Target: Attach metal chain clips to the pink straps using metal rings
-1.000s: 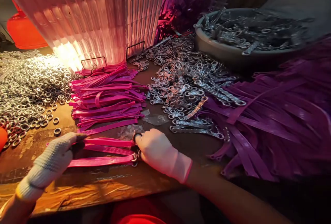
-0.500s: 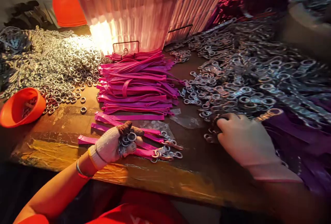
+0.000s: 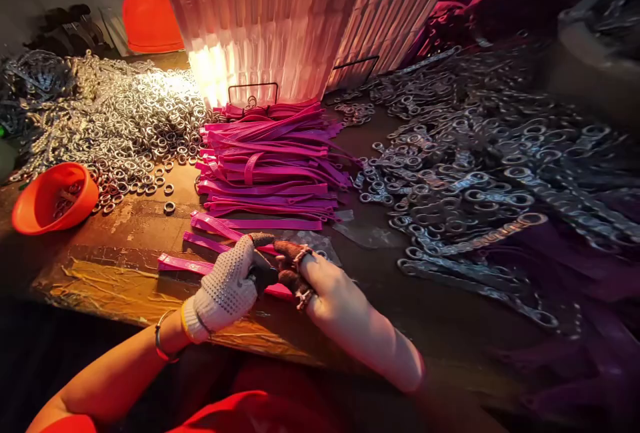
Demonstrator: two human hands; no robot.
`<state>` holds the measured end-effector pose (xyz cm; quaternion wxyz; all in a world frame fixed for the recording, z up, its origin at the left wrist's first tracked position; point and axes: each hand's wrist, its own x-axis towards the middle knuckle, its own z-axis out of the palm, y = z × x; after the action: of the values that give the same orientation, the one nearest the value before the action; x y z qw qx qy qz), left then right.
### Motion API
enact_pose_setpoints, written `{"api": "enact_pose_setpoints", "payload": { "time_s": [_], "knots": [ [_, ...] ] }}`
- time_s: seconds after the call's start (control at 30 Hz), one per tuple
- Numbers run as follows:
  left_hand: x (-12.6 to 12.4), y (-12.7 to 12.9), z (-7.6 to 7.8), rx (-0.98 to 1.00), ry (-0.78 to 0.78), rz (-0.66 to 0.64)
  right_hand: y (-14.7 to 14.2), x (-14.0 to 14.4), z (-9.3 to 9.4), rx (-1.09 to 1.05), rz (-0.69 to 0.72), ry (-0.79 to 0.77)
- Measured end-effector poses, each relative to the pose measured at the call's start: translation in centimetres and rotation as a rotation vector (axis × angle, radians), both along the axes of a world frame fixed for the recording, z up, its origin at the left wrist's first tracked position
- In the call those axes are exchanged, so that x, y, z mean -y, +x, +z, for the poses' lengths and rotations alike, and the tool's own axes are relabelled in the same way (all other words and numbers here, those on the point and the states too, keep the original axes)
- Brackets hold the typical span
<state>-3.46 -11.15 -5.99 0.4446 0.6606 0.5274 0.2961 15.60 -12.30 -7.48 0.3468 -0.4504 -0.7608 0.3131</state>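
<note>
From the head view I see my left hand and right hand meeting over the pink straps at the tabletop's front edge. Left grip is pressed on a dark piece I cannot identify; the right grip pinches a small metal clip. Rings lie left, an orange cup beside them.

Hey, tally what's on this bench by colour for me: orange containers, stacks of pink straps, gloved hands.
Orange containers: 2, a bowl at the left edge and a larger one at the back.
Stacks of pink straps: 1, with a few loose straps in front of it.
Gloved hands: 2, left hand and right hand, meeting over the loose straps.
Total: 5
</note>
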Motion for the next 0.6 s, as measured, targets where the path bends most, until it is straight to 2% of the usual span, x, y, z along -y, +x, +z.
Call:
{"api": "enact_pose_setpoints", "payload": {
  "time_s": [0.1,0.2,0.4,0.6],
  "knots": [
    [0.2,-0.3,0.2,-0.046,0.059,-0.027,-1.3,0.3,-0.3,-0.093,-0.002,-0.014],
    [0.2,-0.4,0.9,0.019,-0.026,-0.120,-1.4,0.8,-0.7,-0.106,-0.074,-0.001],
    [0.2,0.5,1.5,0.251,-0.244,-0.060,-1.9,1.3,-0.7,0.334,-0.197,0.185],
    [-0.7,2.0,0.8,0.446,-0.471,0.014,-1.7,1.3,0.5,0.534,-0.265,0.369]
  ]
}}
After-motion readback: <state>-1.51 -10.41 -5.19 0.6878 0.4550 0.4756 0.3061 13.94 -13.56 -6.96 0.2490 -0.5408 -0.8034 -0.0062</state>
